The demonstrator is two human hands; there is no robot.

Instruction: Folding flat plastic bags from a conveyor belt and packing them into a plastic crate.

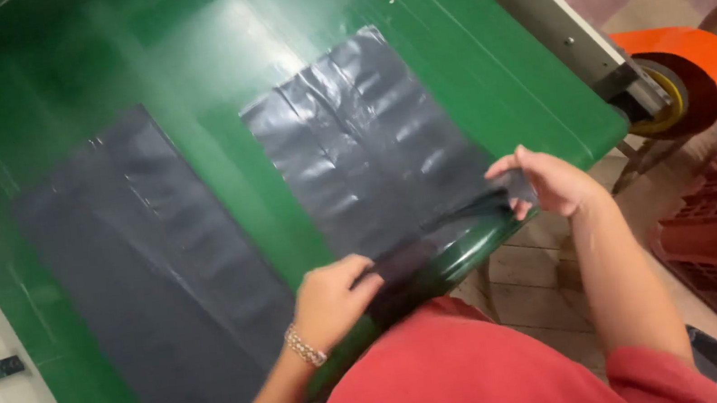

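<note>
A dark plastic bag (366, 150) lay flat on the green belt (488, 67), its near edge over the belt's end. That edge was pinched by the left hand (331, 300) and the right hand (547, 180), fingers closed on the film at both corners. A second bag (145, 282) lay on the belt just beside it. Uneven pulling could likely wrinkle or tear the thin film. An orange roll (696, 73) sat beyond the belt's side.

Second dark sheet (141, 283) — its near end cut off below.
</note>
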